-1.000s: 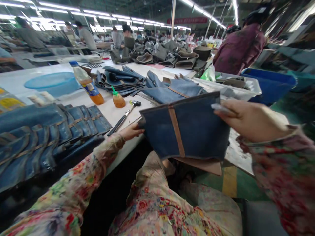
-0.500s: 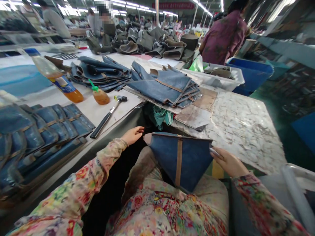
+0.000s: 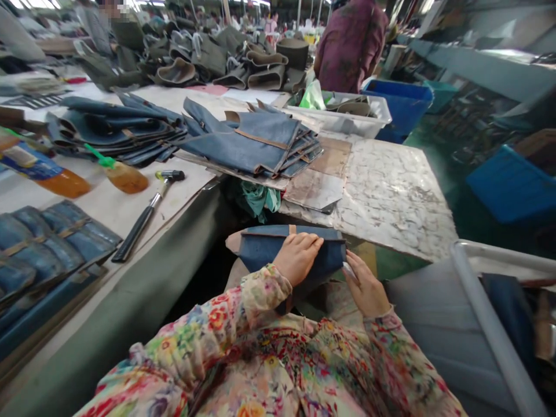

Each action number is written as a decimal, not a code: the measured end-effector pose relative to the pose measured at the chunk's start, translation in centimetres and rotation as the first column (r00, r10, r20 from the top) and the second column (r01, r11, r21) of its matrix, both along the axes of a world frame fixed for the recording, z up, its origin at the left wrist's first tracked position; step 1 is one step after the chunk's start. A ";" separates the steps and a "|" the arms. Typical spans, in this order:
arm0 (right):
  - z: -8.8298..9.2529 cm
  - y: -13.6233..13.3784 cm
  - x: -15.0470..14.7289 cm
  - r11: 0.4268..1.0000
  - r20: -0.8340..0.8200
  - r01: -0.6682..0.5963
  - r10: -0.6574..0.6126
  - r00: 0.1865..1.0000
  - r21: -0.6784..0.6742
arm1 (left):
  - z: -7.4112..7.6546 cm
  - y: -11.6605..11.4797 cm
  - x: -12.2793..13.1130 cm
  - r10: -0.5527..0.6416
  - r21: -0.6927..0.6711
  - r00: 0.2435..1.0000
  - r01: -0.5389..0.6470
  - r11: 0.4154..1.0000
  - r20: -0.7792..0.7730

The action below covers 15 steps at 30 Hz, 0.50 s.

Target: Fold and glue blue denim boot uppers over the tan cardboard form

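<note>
A blue leather panel (image 3: 260, 252) with a brown strip across its middle lies over my lap, its upper edge folded. My left hand (image 3: 299, 258) rests on the panel right of the strip, fingers together and bent over the folded edge. At the panel's right end, my right hand (image 3: 365, 284) grips the corner. A small whitish object (image 3: 350, 272) shows by the right thumb; its kind I cannot make out. The panel's lower part is mostly hidden behind my left hand and sleeve.
On the table lie a hammer (image 3: 147, 217), a small glue bottle (image 3: 124, 174), a larger bottle (image 3: 47, 171) and stacked blue panels (image 3: 264, 139). A grey bin (image 3: 434, 301) stands at my right. Beyond the table is a co-worker (image 3: 351, 43) beside a blue bin (image 3: 399, 104).
My left hand has moved right, from beside the panel onto its upper edge. The panel's top is now folded over. The view has shifted to the right.
</note>
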State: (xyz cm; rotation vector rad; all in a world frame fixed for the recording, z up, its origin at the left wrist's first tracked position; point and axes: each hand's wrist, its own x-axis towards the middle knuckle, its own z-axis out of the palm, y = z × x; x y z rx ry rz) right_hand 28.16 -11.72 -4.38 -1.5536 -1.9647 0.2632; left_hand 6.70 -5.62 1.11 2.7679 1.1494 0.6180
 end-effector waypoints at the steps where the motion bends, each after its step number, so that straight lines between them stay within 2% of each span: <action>1: -0.1 0.0 0.0 1.000 -0.003 0.006 -0.006 1.000 0.003 | -0.1 0.0 0.5 0.017 0.009 1.000 -0.017 1.000 -0.017; 7: -0.7 -0.1 0.1 1.000 -0.036 -0.019 0.019 0.999 0.003 | -0.4 -0.2 0.7 0.050 0.040 0.998 -0.049 0.998 -0.041; 15: -1.0 -0.1 0.2 1.000 -0.044 -0.008 0.009 0.999 0.022 | 0.1 -0.2 0.6 0.079 0.032 0.996 -0.078 0.996 -0.051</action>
